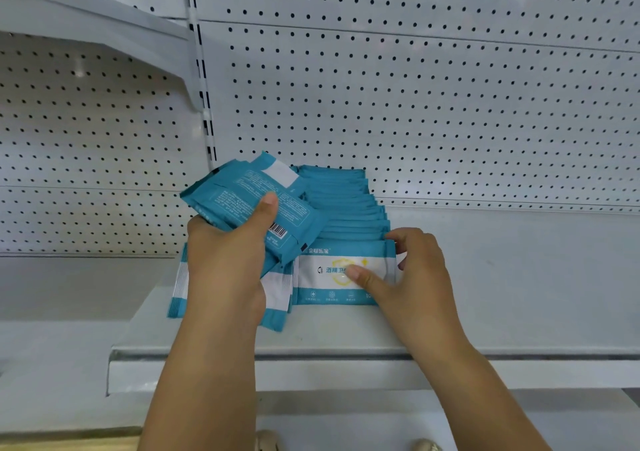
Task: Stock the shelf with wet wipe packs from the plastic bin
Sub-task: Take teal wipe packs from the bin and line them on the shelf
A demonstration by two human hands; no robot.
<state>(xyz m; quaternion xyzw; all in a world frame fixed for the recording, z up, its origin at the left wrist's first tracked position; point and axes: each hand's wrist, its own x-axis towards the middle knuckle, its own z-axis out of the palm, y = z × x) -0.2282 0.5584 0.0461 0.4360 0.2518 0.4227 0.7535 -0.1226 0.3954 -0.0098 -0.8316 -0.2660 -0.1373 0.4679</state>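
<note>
Left hand grips spare packs; right hand pinches the front pack, squaring the row on the shelf.

Held packs: several teal packs fanned and tilted, backs and barcode showing, gripped in left hand above shelf.
Right row: upright, running back to the rear panel; front pack white-banded, pinched by right hand.
Left row: upright, partly hidden.
</note>
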